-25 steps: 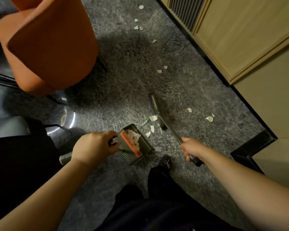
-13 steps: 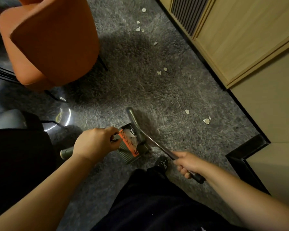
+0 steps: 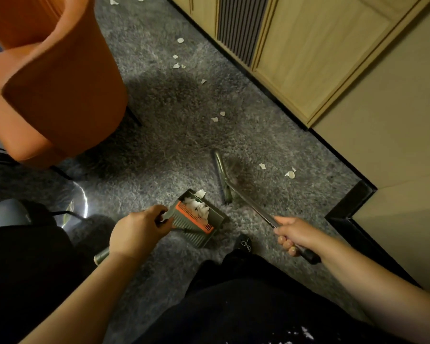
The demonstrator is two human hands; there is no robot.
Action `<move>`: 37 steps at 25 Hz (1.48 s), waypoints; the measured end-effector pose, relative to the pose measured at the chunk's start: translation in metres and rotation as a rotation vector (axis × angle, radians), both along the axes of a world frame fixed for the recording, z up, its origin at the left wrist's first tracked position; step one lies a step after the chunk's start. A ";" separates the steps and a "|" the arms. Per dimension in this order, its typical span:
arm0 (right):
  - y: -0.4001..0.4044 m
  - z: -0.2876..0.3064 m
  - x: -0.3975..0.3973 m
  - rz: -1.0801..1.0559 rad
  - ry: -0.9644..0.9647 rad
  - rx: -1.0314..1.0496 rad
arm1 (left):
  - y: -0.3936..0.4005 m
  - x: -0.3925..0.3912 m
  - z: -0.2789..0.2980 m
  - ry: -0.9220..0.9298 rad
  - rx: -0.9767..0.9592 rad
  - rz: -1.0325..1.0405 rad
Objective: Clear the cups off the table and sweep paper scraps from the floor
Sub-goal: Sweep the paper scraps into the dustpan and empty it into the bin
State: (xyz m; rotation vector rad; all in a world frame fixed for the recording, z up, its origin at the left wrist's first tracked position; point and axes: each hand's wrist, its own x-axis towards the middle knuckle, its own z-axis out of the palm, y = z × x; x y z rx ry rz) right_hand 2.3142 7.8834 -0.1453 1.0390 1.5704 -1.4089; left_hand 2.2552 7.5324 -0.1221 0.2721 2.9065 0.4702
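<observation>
Both forearms reach forward, left hand (image 3: 137, 233) and right hand (image 3: 296, 234) fingers curled

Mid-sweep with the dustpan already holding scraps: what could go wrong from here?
1. The dustpan is already piled with scraps, and one scrap sits right at its far edge; a tilt by the left hand could spill them back onto the carpet.
2. The shaggy carpet may snag the small scraps beyond the broom, so the right hand's strokes might skip them.
</observation>
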 end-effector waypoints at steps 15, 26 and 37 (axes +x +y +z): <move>0.136 -0.016 -0.032 -0.385 -0.022 0.087 | 0.122 -0.131 -0.006 -0.027 -0.034 -0.101; 0.279 -0.022 -0.086 -0.352 -0.077 0.079 | 0.290 -0.234 -0.010 0.014 -0.033 -0.266; 0.341 -0.035 -0.127 -0.276 -0.107 0.206 | 0.364 -0.296 -0.002 -0.028 -0.103 -0.401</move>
